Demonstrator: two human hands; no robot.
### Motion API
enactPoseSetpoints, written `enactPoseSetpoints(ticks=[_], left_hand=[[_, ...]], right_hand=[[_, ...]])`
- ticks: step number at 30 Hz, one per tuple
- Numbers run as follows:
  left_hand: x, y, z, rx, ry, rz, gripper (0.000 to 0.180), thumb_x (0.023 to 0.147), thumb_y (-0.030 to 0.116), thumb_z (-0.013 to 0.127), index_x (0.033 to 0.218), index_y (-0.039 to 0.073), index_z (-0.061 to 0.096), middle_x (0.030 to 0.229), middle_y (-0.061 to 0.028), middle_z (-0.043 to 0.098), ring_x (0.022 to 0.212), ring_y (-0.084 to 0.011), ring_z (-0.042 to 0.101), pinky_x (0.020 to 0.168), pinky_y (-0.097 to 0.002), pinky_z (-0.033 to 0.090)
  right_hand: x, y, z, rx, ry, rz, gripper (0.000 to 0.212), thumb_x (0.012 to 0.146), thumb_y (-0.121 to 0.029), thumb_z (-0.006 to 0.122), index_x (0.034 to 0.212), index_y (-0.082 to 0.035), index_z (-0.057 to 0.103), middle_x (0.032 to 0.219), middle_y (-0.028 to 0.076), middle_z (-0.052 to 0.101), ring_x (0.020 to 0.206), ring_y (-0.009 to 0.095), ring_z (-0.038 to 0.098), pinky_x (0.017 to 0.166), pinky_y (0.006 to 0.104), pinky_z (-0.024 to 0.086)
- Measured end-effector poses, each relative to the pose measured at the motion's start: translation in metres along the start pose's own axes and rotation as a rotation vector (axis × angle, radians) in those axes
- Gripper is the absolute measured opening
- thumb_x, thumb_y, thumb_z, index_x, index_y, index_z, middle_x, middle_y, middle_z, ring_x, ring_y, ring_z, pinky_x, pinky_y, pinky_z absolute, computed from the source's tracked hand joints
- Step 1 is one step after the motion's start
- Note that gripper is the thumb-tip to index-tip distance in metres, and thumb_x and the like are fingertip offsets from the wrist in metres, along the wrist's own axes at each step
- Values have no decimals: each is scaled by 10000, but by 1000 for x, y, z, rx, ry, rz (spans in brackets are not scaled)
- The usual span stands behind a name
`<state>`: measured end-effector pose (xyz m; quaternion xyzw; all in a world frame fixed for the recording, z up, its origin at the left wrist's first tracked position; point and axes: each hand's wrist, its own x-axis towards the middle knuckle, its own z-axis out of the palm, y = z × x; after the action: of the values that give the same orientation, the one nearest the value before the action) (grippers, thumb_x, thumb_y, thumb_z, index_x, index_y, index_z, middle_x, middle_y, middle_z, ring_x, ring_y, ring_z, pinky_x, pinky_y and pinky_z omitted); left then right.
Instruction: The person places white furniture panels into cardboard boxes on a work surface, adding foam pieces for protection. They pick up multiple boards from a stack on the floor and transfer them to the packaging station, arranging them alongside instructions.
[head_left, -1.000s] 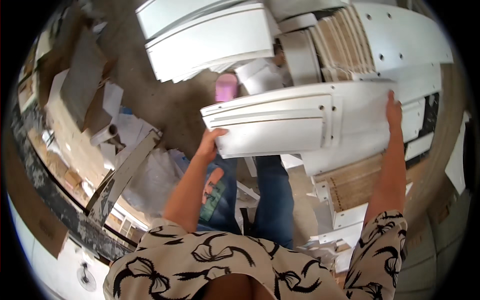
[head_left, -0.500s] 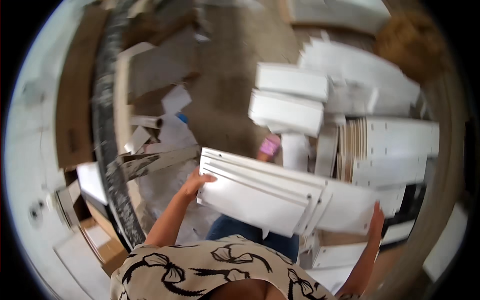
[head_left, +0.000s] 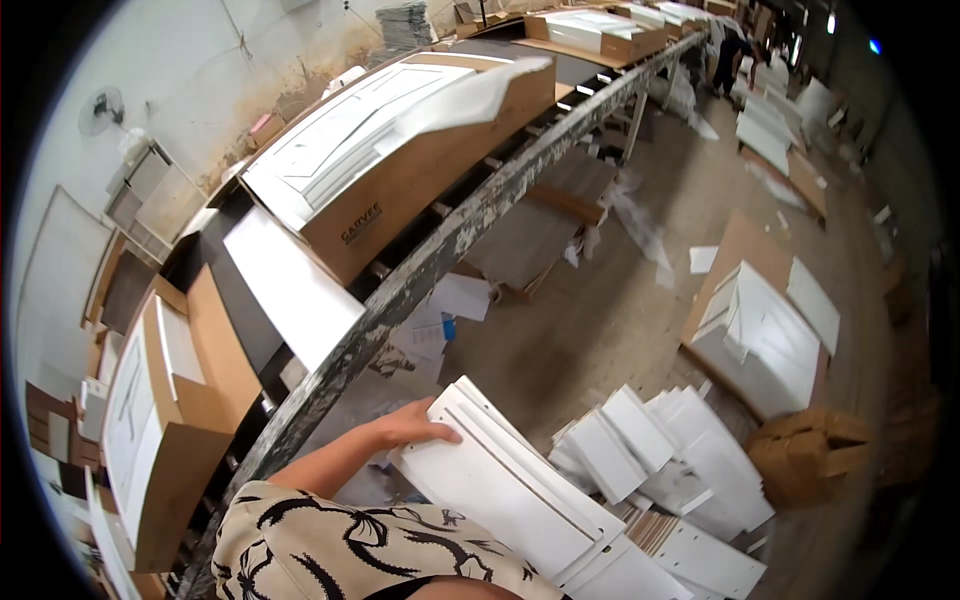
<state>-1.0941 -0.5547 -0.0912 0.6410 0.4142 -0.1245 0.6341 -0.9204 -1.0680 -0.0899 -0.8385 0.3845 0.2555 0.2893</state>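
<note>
A stack of long white panels (head_left: 490,475) is held in front of my body, tilted down to the right, with small holes near some panel ends. My left hand (head_left: 418,425) is closed on its upper left end, thumb on the top face and fingers round the far edge. The panels' lower right end runs out of the picture, and my right hand is out of view. Left of my left hand runs the conveyor's worn metal rail (head_left: 440,237). On the conveyor lies a loose white board (head_left: 290,285), between two open cardboard boxes.
The farther cardboard box (head_left: 400,195) holds white panels and foam sheet; the nearer box (head_left: 195,480) stands at left. On the right are piled white panels (head_left: 600,455), a brown bundle (head_left: 810,450) and panels on cardboard (head_left: 765,340). Paper (head_left: 460,298) litters the floor. A person (head_left: 733,60) stands far off.
My view has swung up and left, bringing the conveyor and boxes into sight. The panel stack stays in my left hand, now more steeply tilted. My right hand has left the view.
</note>
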Motion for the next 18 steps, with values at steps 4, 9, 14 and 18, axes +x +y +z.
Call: enactPoseSetpoints(ticks=[4, 9, 14, 18], left_hand=[[56, 53, -56, 188, 32, 118, 952, 591, 538, 747, 1205, -113, 420, 1159, -256, 533, 1079, -307, 531, 921, -345, 414], [46, 163, -135, 281, 6, 227, 1038, 628, 697, 628, 1176, -158, 411, 1155, -297, 514, 1081, -336, 525, 909, -339, 417], [-1, 197, -218, 120, 191, 329, 951, 696, 690, 580, 1169, -128, 470, 1120, -265, 541, 1048, -310, 549, 884, -353, 440], [-46, 236, -267, 31, 225, 249, 853, 760, 671, 524, 1225, -42, 470, 1113, -185, 562, 998, -239, 579, 828, -316, 485]], right_hand=[[47, -5, 47, -243, 63, -275, 452, 909, -172, 356, 1327, -1, 368, 1085, 221, 579, 915, 340, 570, 786, 407, 462], [144, -84, 21, -707, 371, -1109, 477, 914, -127, 327, 1383, -45, 294, 1055, 274, 574, 938, 369, 558, 839, 435, 440], [-6, -361, 7, -20, -20, -957, 408, 949, -344, 409, 1220, -40, 435, 1063, 186, 561, 944, 261, 536, 807, 370, 435], [-126, -526, 22, 21, -20, -1284, 457, 951, -388, 438, 818, 19, 599, 724, 42, 568, 665, 134, 476, 597, 313, 421]])
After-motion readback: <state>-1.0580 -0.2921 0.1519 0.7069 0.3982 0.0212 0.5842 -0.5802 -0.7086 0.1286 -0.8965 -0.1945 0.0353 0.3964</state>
